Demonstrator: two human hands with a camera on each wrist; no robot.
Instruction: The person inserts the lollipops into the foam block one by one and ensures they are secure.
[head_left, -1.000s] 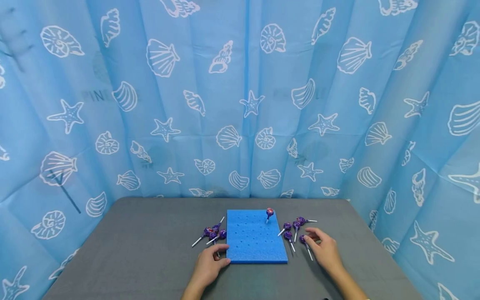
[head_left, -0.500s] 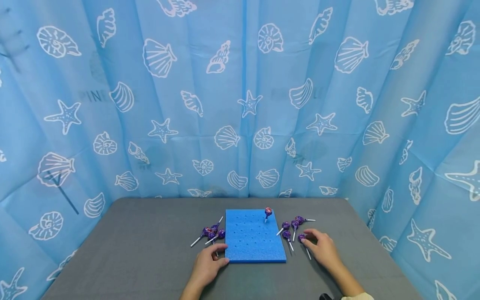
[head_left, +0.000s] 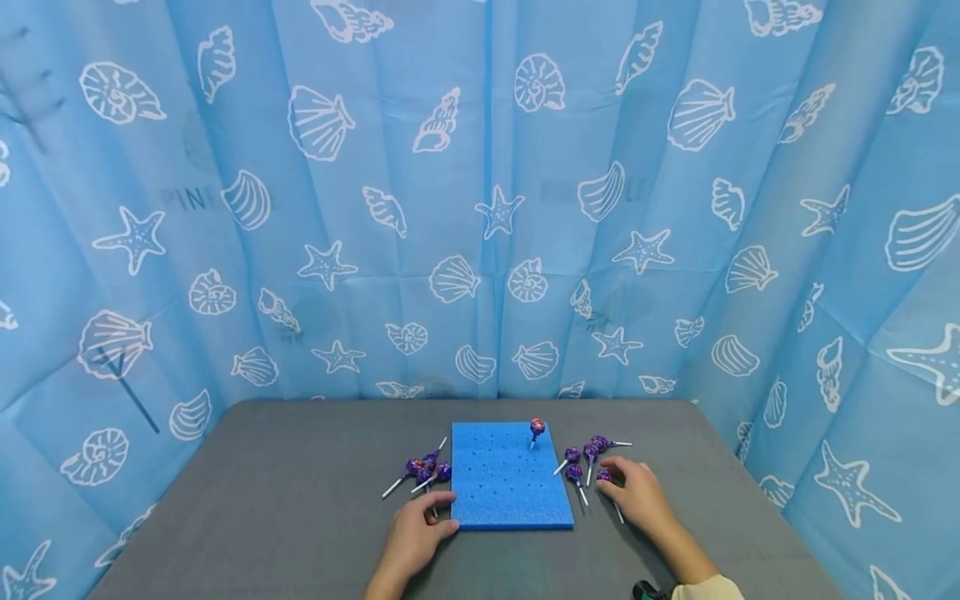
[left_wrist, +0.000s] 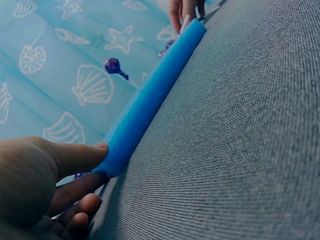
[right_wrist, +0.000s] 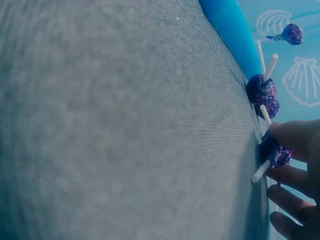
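Observation:
A blue foam board (head_left: 510,492) with rows of small holes lies flat on the table. One purple-wrapped lollipop (head_left: 537,427) stands upright near its far right corner. My left hand (head_left: 415,533) holds the board's near left corner, thumb and index finger against it; the left wrist view shows the thumb (left_wrist: 82,157) touching the corner. To the right of the board, my right hand (head_left: 637,493) pinches the wrapped head of a lollipop (right_wrist: 274,151) between thumb and fingers. Its white stick still lies low, close to the table.
Several more lollipops (head_left: 573,473) lie loose between the board and my right hand. Another cluster of lollipops (head_left: 426,473) lies by the board's left edge, just beyond my left hand. A shell-print curtain (head_left: 480,208) hangs behind the grey table (head_left: 315,483).
My right hand's fingers have drawn in round the lollipop head. The left hand stays at the board's corner, and the head view has shifted slightly.

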